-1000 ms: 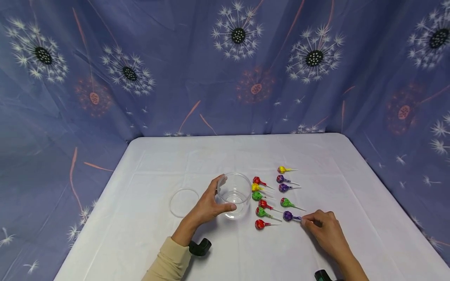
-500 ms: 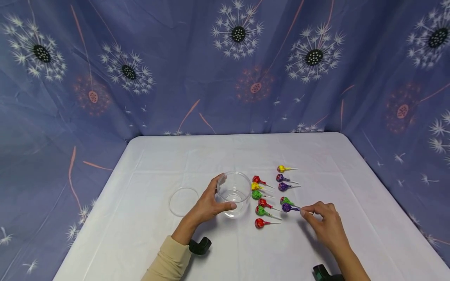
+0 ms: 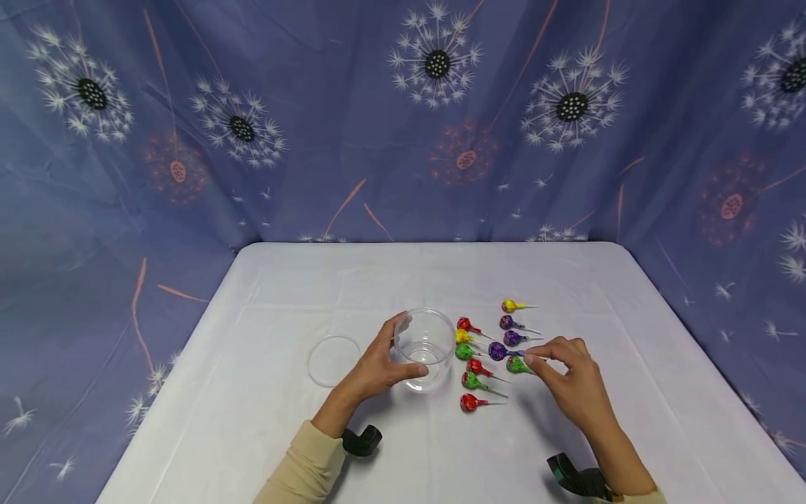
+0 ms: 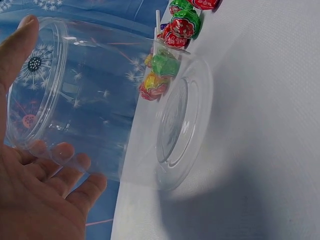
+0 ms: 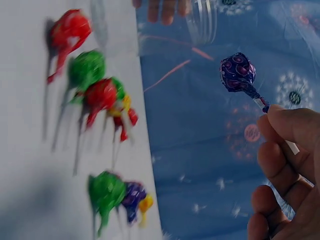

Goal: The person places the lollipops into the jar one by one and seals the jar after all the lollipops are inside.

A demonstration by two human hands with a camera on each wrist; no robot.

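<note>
1. We've got the left hand (image 3: 371,371) gripping a clear jar (image 3: 444,355), just left of the loose lollipops (image 3: 469,402).
2. Our right hand (image 3: 576,385), apart from it, pinches a purple lollipop (image 3: 497,351) above the table (image 3: 390,280).

In front of me I see a blue-violet curtain (image 3: 352,119), which goes also along my left and right sides; on it are printed big white dandelions (image 3: 436,64), fainter pink dandelions (image 3: 466,160) and thin pink strokes (image 3: 345,206). Below it, I have a table (image 3: 378,276) with rounded far corners, under a white, lightly creased cover (image 3: 252,406).
</note>
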